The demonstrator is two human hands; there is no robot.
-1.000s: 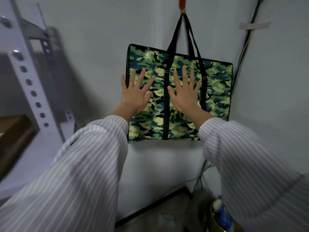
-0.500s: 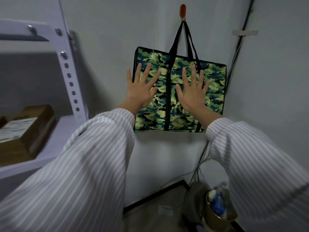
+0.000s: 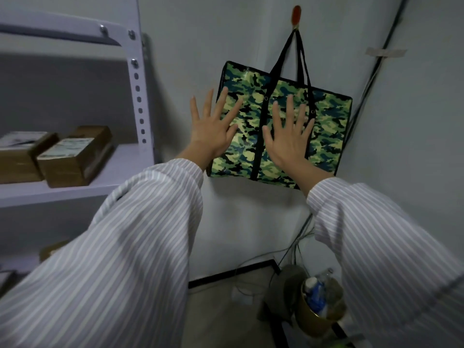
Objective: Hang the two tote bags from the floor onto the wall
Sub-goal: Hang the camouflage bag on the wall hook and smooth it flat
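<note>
A green camouflage tote bag [image 3: 329,126] hangs flat against the white wall, its black straps looped over an orange hook [image 3: 296,13] above it. My left hand [image 3: 213,131] is spread with straight fingers over the bag's left edge, partly in front of the bare wall. My right hand [image 3: 288,139] is spread the same way over the bag's middle, beside a black vertical strap. Whether the palms touch the bag or hover just off it cannot be told. No second tote bag is in view.
A white metal shelf unit [image 3: 136,96] stands at the left with brown cardboard boxes [image 3: 75,156] on it. Black cables [image 3: 371,76] run down the wall corner at the right. On the floor below stands a gold bin [image 3: 316,312] holding plastic bottles.
The view has pulled back and swung left, bringing the shelf and boxes into sight. Both hands stay spread over the bag, and the left one now reaches past its left edge.
</note>
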